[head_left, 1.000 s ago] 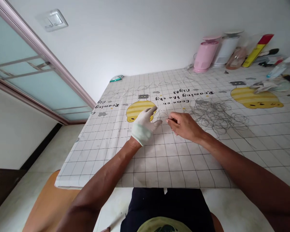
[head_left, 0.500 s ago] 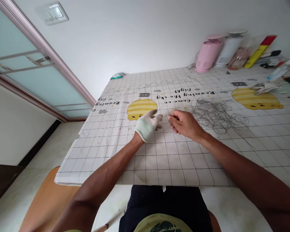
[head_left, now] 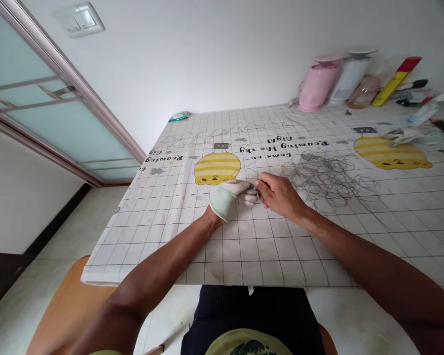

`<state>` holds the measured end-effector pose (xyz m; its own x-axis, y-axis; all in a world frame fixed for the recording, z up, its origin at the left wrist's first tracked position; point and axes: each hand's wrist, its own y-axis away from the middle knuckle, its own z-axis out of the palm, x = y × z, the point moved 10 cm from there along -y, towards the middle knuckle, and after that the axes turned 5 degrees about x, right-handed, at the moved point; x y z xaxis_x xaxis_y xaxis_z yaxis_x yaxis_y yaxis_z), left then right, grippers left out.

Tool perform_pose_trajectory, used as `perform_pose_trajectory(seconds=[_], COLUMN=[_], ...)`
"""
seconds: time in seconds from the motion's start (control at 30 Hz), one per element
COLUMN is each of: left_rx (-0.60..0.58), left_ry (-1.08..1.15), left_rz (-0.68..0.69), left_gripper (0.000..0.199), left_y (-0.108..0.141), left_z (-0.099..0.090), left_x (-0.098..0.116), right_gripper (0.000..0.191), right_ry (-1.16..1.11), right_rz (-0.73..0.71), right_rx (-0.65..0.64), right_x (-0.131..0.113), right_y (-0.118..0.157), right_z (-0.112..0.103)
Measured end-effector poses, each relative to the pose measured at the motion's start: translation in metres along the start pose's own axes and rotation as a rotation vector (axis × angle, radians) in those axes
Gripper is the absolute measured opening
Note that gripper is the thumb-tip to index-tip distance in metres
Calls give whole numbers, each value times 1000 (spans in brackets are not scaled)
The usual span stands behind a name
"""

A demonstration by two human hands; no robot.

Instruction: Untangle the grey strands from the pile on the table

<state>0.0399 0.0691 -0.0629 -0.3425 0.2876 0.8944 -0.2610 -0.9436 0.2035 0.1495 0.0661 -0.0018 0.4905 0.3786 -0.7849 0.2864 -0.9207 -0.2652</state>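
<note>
My left hand (head_left: 234, 196) wears a pale glove and is closed, its fingertips meeting those of my right hand. Bare and pinched, my right hand (head_left: 279, 195) has a thin wire or thread (head_left: 252, 171) curving up beside its fingertips. What lies between the fingers of either hand is too small to make out. A loose tangle of thin dark wire (head_left: 329, 180) lies on the cloth just right of my right hand. Bent wire pieces (head_left: 229, 130) form a row near the table's back edge.
A grid-patterned cloth (head_left: 151, 251) covers the table. At the back right stand a pink device (head_left: 318, 86), a white device (head_left: 350, 79), a bottle (head_left: 364, 92) and a yellow-red box (head_left: 395, 84). Another glove (head_left: 407, 135) lies at right. A green packet (head_left: 179, 116) is at the back left corner.
My left hand has moved right and closed, so its fingertips now meet my right hand's. My right hand has shifted slightly left. A thin curved strand shows above them.
</note>
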Motion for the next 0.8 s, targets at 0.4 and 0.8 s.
perform_pose_trajectory(seconds=[0.4, 0.8], left_rx=[375, 502], left_ry=[-367, -1076], left_rz=[146, 551], left_gripper=[29, 18], left_y=[5, 13], left_z=[-41, -33], left_x=[34, 61], right_gripper=[33, 28], right_ry=[79, 397], right_rz=[-26, -244], right_rx=[-26, -115], right_x=[4, 0], right_y=[-5, 2], right_z=[-8, 19])
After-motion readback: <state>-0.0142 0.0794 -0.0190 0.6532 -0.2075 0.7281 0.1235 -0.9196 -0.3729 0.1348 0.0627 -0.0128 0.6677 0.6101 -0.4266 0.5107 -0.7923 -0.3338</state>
